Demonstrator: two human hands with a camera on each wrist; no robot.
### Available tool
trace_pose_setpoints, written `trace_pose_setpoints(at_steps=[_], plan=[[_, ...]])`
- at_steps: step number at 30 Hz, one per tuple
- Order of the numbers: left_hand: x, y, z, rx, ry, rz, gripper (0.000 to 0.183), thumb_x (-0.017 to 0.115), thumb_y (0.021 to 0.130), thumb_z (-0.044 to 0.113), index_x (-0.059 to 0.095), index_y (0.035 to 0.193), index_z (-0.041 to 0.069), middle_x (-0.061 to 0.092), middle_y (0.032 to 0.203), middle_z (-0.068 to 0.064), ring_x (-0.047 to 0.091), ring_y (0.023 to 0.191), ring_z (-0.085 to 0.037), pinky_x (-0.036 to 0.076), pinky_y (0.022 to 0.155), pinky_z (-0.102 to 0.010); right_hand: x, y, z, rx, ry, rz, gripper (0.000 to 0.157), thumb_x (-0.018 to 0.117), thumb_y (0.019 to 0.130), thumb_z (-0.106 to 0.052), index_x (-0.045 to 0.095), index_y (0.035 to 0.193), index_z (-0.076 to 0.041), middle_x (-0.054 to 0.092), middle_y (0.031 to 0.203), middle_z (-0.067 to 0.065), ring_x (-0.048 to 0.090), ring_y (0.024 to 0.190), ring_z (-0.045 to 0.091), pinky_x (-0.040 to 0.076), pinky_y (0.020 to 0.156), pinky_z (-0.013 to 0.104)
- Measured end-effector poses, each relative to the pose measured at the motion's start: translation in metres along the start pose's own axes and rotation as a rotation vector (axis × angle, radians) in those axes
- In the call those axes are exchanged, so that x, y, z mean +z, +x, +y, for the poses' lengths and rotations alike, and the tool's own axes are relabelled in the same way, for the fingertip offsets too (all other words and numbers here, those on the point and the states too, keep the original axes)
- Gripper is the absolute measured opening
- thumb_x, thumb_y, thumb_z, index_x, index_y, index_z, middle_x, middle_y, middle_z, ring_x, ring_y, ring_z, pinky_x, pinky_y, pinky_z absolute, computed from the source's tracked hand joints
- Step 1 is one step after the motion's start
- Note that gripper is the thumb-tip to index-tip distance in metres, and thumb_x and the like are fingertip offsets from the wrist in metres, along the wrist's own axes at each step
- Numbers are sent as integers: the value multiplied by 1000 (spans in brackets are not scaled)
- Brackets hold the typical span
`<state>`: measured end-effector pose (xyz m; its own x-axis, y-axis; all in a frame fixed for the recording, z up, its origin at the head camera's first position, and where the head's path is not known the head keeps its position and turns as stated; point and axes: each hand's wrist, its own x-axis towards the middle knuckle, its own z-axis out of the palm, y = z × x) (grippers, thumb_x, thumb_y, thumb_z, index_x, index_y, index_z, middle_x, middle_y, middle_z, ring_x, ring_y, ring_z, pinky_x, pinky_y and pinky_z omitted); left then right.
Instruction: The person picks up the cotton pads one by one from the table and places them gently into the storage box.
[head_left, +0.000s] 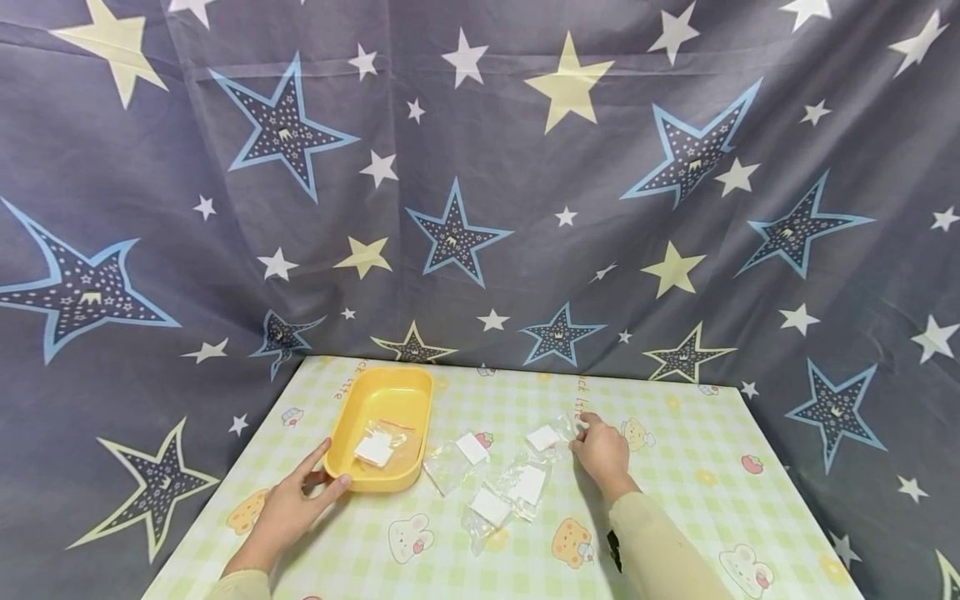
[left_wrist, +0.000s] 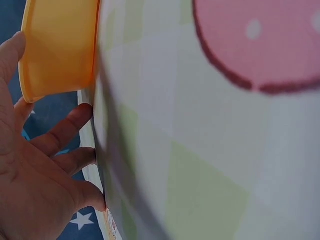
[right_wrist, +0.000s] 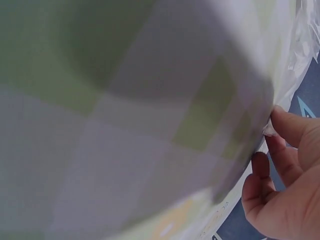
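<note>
In the head view, my left hand straddles the near-left corner of a yellow plastic tray, thumb and index finger touching its rim. The left wrist view shows that hand's fingers spread beside the tray. Inside the tray lies a clear bag with a white label. My right hand pinches the edge of another clear plastic bag at the right of the group. A wisp of its film shows between thumb and index finger in the right wrist view.
Between the hands lie several more clear bags with white labels, one near the tray, others closer to me. The green-checked tablecloth carries cartoon prints. Behind the table hangs a dark star-patterned curtain.
</note>
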<state>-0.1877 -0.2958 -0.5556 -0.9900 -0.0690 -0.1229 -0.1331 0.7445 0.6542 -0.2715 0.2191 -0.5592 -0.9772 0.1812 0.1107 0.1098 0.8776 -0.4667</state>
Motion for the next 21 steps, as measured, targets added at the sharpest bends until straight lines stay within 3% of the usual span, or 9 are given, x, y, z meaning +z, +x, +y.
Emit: trace_pose_setpoints(at_steps=[6,13,21], plan=[[-1,1,1,-1,-1,-1,97,65,96,72,21,173,32,65,149,-22,45,150,-54,35,119,-76,-5,1,0,57,92,-54,59,80,90,-10,63,145,-5,77,87,-1,64,73,17,51,67,40],[-1,1,0,2,-1,0,97,66,96,71,21,173,31,65,149,-22,45,150,-54,35,119,-77,-5,2,3,98,131,-77,60,77,91,-10,60,149,-6,79,94,2,65,75,16,48,64,33],[0,-2,1,-2,-4,-3,96,65,97,71,21,173,32,65,149,-22,44,150,-54,35,119,-77,-11,1,11,109,307,-83,62,75,91,-10,56,149,3,78,89,9,65,71,16,48,61,27]])
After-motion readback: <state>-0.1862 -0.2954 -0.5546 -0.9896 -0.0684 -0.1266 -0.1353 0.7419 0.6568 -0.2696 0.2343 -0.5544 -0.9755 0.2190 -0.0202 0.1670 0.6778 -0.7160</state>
